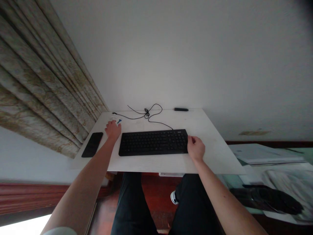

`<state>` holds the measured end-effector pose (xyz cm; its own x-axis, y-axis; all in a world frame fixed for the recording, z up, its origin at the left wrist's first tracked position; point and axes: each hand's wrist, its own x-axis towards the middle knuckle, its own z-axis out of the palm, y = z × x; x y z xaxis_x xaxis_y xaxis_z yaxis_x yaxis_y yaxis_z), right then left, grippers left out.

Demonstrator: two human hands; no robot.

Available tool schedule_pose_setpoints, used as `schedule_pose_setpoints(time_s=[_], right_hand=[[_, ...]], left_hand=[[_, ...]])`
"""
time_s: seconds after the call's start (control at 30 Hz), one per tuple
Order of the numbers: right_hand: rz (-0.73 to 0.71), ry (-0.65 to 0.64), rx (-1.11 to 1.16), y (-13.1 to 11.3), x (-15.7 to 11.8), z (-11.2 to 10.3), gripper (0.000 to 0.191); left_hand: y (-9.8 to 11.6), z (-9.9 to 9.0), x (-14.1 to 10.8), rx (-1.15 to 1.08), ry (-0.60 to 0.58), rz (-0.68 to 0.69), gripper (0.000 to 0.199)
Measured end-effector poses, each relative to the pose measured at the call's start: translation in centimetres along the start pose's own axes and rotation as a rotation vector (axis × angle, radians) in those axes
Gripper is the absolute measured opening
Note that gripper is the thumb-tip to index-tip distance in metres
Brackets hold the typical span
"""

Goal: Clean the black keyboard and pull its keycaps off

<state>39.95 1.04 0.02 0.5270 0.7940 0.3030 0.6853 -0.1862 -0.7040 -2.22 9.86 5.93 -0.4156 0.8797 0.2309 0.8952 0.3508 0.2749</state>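
Pale grey wall (156,58) fills the background, with a cream, leaf-patterned fabric curtain (44,78) slanting down its left side. Against the wall stands a white rectangular table (215,150), and on its middle, toward the front, lies a black, flat, rectangular plastic keyboard (154,143). Its long axis runs left to right, nearly parallel to the table's front edge, the right end a touch farther back; the number pad is on the right and the back edge faces the wall. From that edge runs a thin black cable (158,122), bundled midway. A dark, flat, rectangular phone (92,144) lies slantwise at left. The right hand (196,148) has its fingers curled against the keyboard's right end; how firmly they grip, I cannot tell. The left hand (113,131) has its fingers loosely parted, holding nothing visible, just beside a small blue piece (119,121). Near the wall lies a short black rod (181,109).
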Motion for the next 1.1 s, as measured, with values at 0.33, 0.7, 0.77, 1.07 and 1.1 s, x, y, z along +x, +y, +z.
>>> schedule_pose_setpoints(time_s=[0.33, 0.7, 0.77, 1.07, 1.1], right_hand=[[0.045, -0.022, 0.004, -0.2, 0.2, 0.1, 0.057], [0.044, -0.011, 0.005, -0.1, 0.2, 0.1, 0.049], [0.049, -0.011, 0.005, -0.2, 0.2, 0.2, 0.049], [0.051, -0.024, -0.003, -0.3, 0.3, 0.0, 0.055], [0.051, -0.022, -0.003, -0.3, 0.3, 0.0, 0.055]], left_hand=[[-0.3, 2.1, 3.9, 0.155, -0.216, 0.037, 0.039], [-1.0, 3.0, 4.1, 0.306, -0.191, 0.219, 0.043], [-1.1, 3.0, 4.0, 0.337, -0.176, 0.266, 0.045], [-0.5, 2.5, 4.1, 0.281, -0.115, 0.309, 0.043], [-0.3, 2.3, 4.1, 0.259, -0.106, 0.302, 0.041]])
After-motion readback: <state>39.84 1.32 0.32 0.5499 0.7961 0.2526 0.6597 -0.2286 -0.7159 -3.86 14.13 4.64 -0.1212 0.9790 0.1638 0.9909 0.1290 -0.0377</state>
